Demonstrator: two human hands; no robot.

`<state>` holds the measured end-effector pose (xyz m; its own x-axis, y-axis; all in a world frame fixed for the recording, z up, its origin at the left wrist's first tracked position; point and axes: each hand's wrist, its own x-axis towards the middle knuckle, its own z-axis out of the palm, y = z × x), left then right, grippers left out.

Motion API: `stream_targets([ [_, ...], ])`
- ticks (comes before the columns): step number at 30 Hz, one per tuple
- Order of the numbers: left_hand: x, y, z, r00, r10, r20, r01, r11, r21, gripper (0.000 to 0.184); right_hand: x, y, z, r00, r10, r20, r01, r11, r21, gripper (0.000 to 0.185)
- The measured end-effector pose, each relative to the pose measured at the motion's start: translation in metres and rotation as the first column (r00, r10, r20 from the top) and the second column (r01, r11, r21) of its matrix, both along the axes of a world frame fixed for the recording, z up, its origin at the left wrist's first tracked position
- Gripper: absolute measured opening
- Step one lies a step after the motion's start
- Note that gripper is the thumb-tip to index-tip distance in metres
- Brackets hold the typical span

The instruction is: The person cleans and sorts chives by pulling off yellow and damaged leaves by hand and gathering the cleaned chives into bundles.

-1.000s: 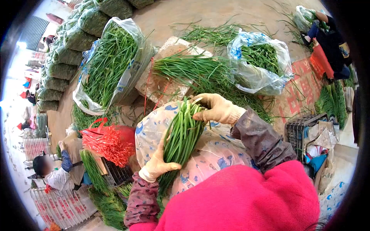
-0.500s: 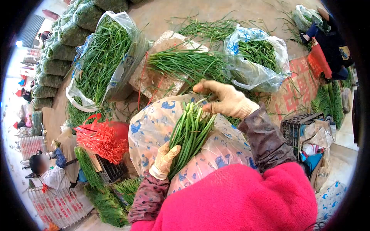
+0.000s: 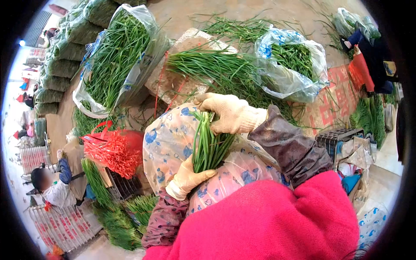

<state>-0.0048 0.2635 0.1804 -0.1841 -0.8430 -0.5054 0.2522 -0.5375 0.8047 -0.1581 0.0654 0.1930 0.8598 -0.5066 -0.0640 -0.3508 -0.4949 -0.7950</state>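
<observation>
Both gloved hands are closed around one bunch of green stems, the left hand (image 3: pixel 186 177) wrapped about its lower part and the right hand (image 3: pixel 234 113) over the pale stalk ends at the top. The bunch (image 3: pixel 209 149) lies slantwise above the lap, over a patterned plastic sheet (image 3: pixel 168 141). It looks gathered but unfinished: its ends seem slightly uneven, and no tie shows on the part in view, though what the fingers cover cannot be told. Just beyond, a thick heap of loose stems (image 3: pixel 208 61) rests across a pale block (image 3: pixel 190 38), ungathered. Open bags flank it, a left bag (image 3: pixel 152 56) brimming with loose greens and a right bag (image 3: pixel 281 88) holding a smaller amount, so a good deal appears unbunched. Beside the sheet on the left sits a thick cluster of red ties (image 3: pixel 115 157). Below them, near the left sleeve, greens (image 3: pixel 119 227) lie in orderly rows that look sorted, though whether they are tied is too small to tell. Farther off stands a stack of filled bags (image 3: pixel 65 69), seemingly packed, and a co-worker (image 3: pixel 63 197) sits to the left.
</observation>
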Motion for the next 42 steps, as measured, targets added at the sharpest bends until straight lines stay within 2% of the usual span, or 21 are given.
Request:
stream_targets([
  [2,0.0,0.004,-0.011,0.993,0.037,0.114,-0.034,0.999,-0.029,0.06,0.003,0.009,-0.003,0.993,-0.112,0.036,0.111,0.993,0.033,0.041],
  [3,0.0,0.006,-0.012,0.994,0.08,0.075,-0.08,0.997,0.002,0.054,0.004,0.011,0.001,0.985,-0.096,-0.141,0.09,0.995,-0.05,0.034],
  [4,0.001,0.007,-0.014,0.994,0.081,0.071,-0.081,0.997,0.003,0.054,0.005,0.01,0.007,0.985,-0.095,-0.144,0.088,0.995,-0.049,0.034],
  [6,0.002,0.006,-0.015,0.981,0.194,-0.02,-0.192,0.98,0.06,0.051,0.01,0.008,0.018,0.879,0.014,-0.477,-0.041,0.998,-0.046,0.023],
  [7,0.002,0.007,-0.017,0.979,0.204,-0.014,-0.203,0.978,0.035,0.049,0.009,0.013,0.005,0.899,-0.056,-0.435,-0.016,0.987,-0.16,0.017],
  [8,0.003,0.007,-0.02,0.978,0.208,-0.019,-0.207,0.978,0.037,0.049,0.007,0.017,-0.003,0.897,-0.052,-0.439,-0.02,0.987,-0.159,0.017],
  [11,0.006,0.006,-0.023,0.968,0.242,-0.062,-0.24,0.97,0.042,0.048,0.004,0.022,-0.017,0.975,-0.209,-0.075,0.157,0.888,-0.433,0.014],
  [14,0.003,0.004,-0.019,0.964,0.256,-0.067,-0.253,0.966,0.053,0.047,0.004,0.013,-0.026,0.933,-0.344,-0.107,0.257,0.844,-0.472,0.012],
  [16,0.003,0.006,-0.022,0.96,0.267,-0.084,-0.264,0.964,0.041,0.045,-0.004,-0.002,-0.022,0.869,-0.442,-0.22,0.319,0.843,-0.433,0.011],
  [18,0.006,0.011,-0.026,0.956,0.285,-0.065,-0.282,0.958,0.05,0.044,-0.033,-0.026,-0.037,0.85,-0.508,-0.14,0.303,0.688,-0.66,0.014],
  [20,0.009,0.015,-0.028,0.942,0.321,-0.101,-0.313,0.946,0.085,0.044,-0.079,-0.058,-0.047,0.781,-0.622,0.057,0.482,0.542,-0.689,0.019],
  [22,0.012,0.018,-0.031,0.921,0.365,-0.137,-0.351,0.929,0.119,0.044,-0.115,-0.07,-0.019,0.556,-0.789,-0.262,0.582,0.595,-0.555,0.026],
  [24,0.012,0.021,-0.037,0.894,0.41,-0.182,-0.395,0.912,0.115,0.043,-0.174,-0.076,-0.04,0.502,-0.707,-0.497,0.372,0.696,-0.614,0.03],
  [26,0.012,0.02,-0.033,0.882,0.427,-0.2,-0.41,0.904,0.121,0.043,-0.221,-0.058,-0.062,0.277,-0.459,-0.844,0.128,0.888,-0.441,0.03],
  [28,0.012,0.017,-0.032,0.873,0.44,-0.212,-0.421,0.898,0.128,0.043,-0.2,-0.027,-0.032,0.25,-0.25,-0.935,0.105,0.967,-0.231,0.036],
  [30,0.011,0.019,-0.033,0.877,0.456,-0.151,-0.447,0.89,0.088,0.042,-0.155,0.002,-0.003,0.54,-0.286,-0.791,0.12,0.957,-0.264,0.044],
  [32,0.008,0.019,-0.032,0.874,0.472,-0.117,-0.464,0.881,0.092,0.042,-0.101,0.028,0.018,0.86,-0.299,-0.413,0.304,0.951,-0.056,0.041],
  [34,0.008,0.016,-0.03,0.872,0.47,-0.138,-0.469,0.882,0.038,0.043,-0.055,0.046,0.041,0.926,-0.243,-0.289,0.265,0.963,0.041,0.038],
  [40,0.013,0.016,-0.023,0.854,0.521,-0.017,-0.519,0.853,0.05,0.041,-0.016,0.051,0.023,0.993,-0.09,-0.08,0.095,0.993,0.069,0.029],
  [41,0.013,0.017,-0.027,0.828,0.557,-0.064,-0.554,0.83,0.067,0.042,-0.021,0.044,0.029,0.985,0.165,-0.045,-0.137,0.922,0.363,0.027],
  [42,0.014,0.017,-0.033,0.801,0.588,-0.113,-0.582,0.809,0.085,0.042,-0.027,0.037,0.036,0.922,0.383,0.058,-0.337,0.717,0.61,0.025],
])
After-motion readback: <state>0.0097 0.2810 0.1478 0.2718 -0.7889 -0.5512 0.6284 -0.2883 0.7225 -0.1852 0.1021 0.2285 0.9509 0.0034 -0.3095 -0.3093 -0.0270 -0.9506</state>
